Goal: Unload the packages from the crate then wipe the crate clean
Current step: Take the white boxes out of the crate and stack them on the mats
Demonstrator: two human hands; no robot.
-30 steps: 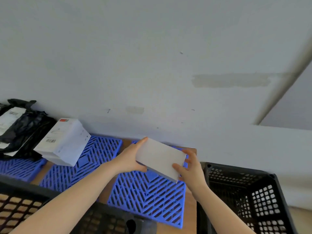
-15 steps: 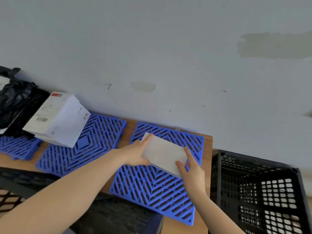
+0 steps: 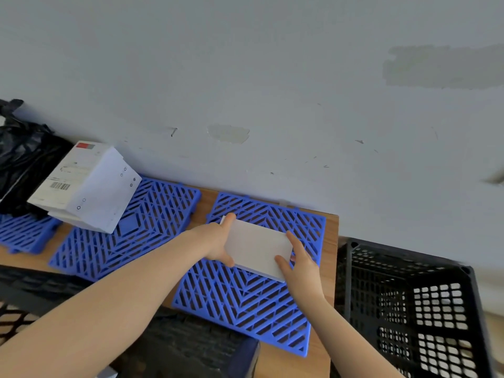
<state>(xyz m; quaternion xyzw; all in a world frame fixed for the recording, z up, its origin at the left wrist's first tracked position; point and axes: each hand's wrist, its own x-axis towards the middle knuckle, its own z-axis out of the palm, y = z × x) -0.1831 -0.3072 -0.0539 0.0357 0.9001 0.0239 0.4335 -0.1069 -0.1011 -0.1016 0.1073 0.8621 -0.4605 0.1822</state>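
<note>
A flat white box (image 3: 259, 248) lies low over the right blue slatted mat (image 3: 253, 301), held at both ends. My left hand (image 3: 218, 241) grips its left end, thumb on top. My right hand (image 3: 298, 264) grips its right front corner. Whether the box touches the mat I cannot tell. A black perforated crate (image 3: 35, 293) runs along the bottom left under my left arm, its inside mostly hidden. A larger white package with a barcode label (image 3: 84, 186) rests tilted on the middle blue mat (image 3: 152, 214).
Another black perforated crate (image 3: 409, 309) stands to the right of the wooden table (image 3: 331, 241). Black plastic bags (image 3: 24, 159) sit at the far left against the white wall (image 3: 245, 91). A third blue mat (image 3: 21, 233) lies at the left edge.
Both hands have carried the white box down and forward over the right blue mat. The view has tilted lower and to the left.
</note>
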